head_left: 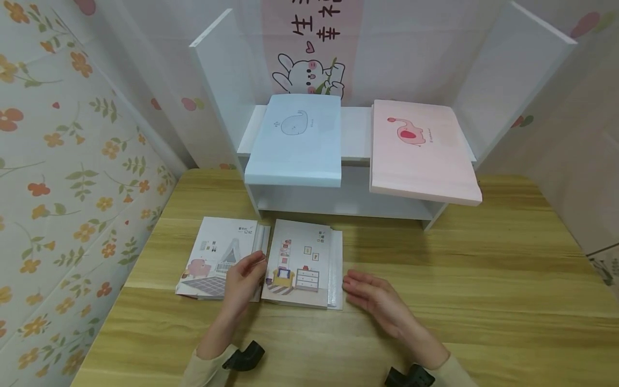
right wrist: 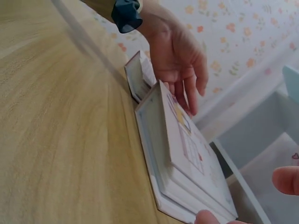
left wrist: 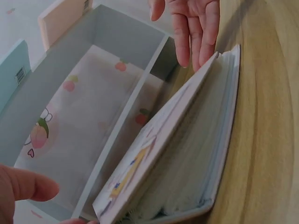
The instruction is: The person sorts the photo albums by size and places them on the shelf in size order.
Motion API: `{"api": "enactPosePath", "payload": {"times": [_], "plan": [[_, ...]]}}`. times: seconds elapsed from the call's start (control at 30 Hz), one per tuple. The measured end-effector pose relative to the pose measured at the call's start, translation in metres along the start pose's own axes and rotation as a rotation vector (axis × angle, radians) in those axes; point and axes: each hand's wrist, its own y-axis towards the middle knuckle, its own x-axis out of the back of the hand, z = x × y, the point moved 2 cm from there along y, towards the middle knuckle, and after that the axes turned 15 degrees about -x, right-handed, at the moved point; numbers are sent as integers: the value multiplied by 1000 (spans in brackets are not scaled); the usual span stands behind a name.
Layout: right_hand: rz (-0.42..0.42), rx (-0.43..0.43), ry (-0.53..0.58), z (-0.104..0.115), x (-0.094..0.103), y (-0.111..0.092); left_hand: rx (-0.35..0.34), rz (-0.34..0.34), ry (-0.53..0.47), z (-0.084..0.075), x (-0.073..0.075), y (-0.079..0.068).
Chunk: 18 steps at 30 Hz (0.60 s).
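Note:
A thick white album [head_left: 295,269] with a yellow armchair and a drawer chest on its cover lies on the wooden table, its front cover raised a little off the pages. At its left edge is my left hand [head_left: 245,277], fingers loosely bent; in the right wrist view these fingers [right wrist: 190,95] hang beside the cover. My right hand [head_left: 379,303] is beside the album's right edge, fingers extended, and the left wrist view shows those fingers [left wrist: 205,39] close to the album's end. A second white album [head_left: 217,258] with a pink animal on it lies partly behind my left hand.
A white shelf unit [head_left: 338,199] stands at the back of the table [head_left: 508,285]. A blue whale-cover book [head_left: 295,145] and a pink elephant-cover book [head_left: 425,156] lie on its upper board, jutting past the front edge. Floral curtain [head_left: 72,177] hangs at left.

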Motion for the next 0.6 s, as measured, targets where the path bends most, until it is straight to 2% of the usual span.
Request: {"api": "enactPosePath", "payload": {"times": [0.2,0.27,0.47,0.6], "plan": [[3,-27,27,-3,0,3,20,123,50,8,0,-3],[-3,-31,30,-3,1,5,25,141,56,9,-1,-3],[-1,-42,47,-3,3,7,80,120,33,12,-4,-4],[-14,-60,79,-3,4,9,118,101,-19,14,-6,-3]]}}
